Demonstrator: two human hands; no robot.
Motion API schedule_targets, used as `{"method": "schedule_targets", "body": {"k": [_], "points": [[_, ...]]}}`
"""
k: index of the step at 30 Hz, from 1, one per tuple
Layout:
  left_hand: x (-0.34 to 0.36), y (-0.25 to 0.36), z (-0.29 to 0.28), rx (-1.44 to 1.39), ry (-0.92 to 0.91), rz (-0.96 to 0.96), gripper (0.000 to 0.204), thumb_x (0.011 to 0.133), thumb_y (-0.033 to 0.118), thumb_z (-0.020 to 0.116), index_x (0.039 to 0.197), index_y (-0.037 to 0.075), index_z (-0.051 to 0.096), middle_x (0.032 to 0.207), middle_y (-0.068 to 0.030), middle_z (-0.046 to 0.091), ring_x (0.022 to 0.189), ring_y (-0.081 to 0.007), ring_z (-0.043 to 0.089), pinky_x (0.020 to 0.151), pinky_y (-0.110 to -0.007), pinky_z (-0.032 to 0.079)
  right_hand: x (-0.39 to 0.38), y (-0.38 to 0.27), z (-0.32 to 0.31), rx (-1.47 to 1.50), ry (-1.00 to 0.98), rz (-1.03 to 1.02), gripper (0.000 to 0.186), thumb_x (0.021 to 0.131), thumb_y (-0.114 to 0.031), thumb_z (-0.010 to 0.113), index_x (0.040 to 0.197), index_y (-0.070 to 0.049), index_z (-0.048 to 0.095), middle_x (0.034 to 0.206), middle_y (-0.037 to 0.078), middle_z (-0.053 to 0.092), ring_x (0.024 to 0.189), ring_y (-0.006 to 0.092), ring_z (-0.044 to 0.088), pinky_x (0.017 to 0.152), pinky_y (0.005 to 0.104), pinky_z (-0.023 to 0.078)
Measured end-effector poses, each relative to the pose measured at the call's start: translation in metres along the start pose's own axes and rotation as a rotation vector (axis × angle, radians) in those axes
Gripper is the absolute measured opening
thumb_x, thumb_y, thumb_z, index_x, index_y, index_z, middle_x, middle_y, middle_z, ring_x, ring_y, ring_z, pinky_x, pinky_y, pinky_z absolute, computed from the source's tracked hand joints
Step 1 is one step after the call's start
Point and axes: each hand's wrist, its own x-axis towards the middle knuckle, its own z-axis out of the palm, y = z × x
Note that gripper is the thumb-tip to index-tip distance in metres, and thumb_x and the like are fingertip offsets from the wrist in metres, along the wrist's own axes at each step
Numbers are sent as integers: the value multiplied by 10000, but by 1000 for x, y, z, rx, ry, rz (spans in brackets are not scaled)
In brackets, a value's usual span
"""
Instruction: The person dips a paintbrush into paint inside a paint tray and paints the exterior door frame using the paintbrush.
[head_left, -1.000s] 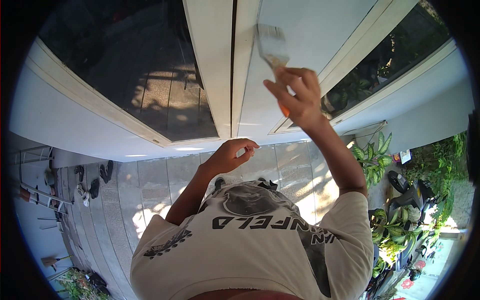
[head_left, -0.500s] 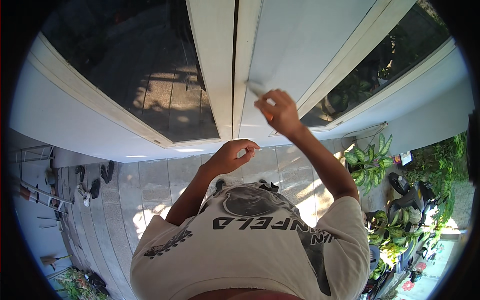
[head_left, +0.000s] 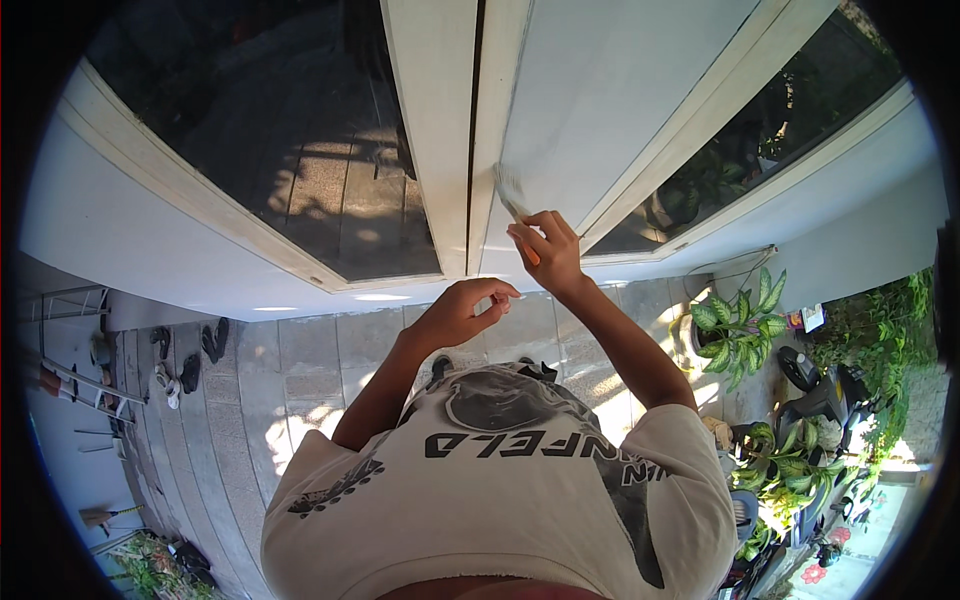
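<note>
A paintbrush point(head_left: 508, 191) with a pale head and orange handle is in my right hand point(head_left: 548, 250), fingers wrapped round the handle. Its bristles touch or nearly touch the white door panel point(head_left: 575, 85) along the inner edge, beside the cream strip and dark vertical gap point(head_left: 473, 130). My left hand point(head_left: 470, 312) hangs lower, near the foot of the doors, with loosely curled fingers apart from the thumb and nothing clearly in it. Glazed panes point(head_left: 240, 150) in cream frames stand on both sides, reflecting paving and foliage.
Paving point(head_left: 260, 370) lies underfoot, with several shoes and sandals point(head_left: 188, 372) at the left. A metal ladder-like frame point(head_left: 90, 385) is at the far left. A leafy potted plant point(head_left: 730, 330), a dark motor scooter point(head_left: 825, 400) and more greenery point(head_left: 880, 320) line the right side.
My right hand and the brush have moved down the panel and toward the left, closer to my left hand. My left hand is nearly unchanged.
</note>
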Motion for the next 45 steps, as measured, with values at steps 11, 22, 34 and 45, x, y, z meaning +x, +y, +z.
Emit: {"method": "schedule_targets", "body": {"k": [11,22,34,45], "points": [[2,0,0,-13,-34,-17,232,935,44,572,1155,10,639,931,-92,673,868,-155,637,842,-306,499,62,-18,-21,28,552,96,229,753,25,818,902,-44,659,873,129,684,687,229,685,561,289,537],[1,0,-1,-9,-17,-21,232,934,42,573,1153,16,645,882,-82,664,838,-153,630,821,-305,496,37,-28,-7,60,537,180,199,781,24,795,892,-43,645,877,125,669,674,227,657,545,294,508],[5,4,-2,-5,-55,-37,226,939,57,578,1150,10,646,915,-89,681,853,-159,645,836,-310,502,40,-31,-8,74,532,209,196,790,33,783,906,-40,643,863,113,652,673,221,645,547,297,502],[7,4,-3,6,-57,-17,230,950,70,576,1164,7,635,944,-103,691,874,-168,657,858,-320,504,32,-24,-8,119,455,258,186,799,23,781,913,-45,651,871,115,643,682,223,642,565,295,509]]}}
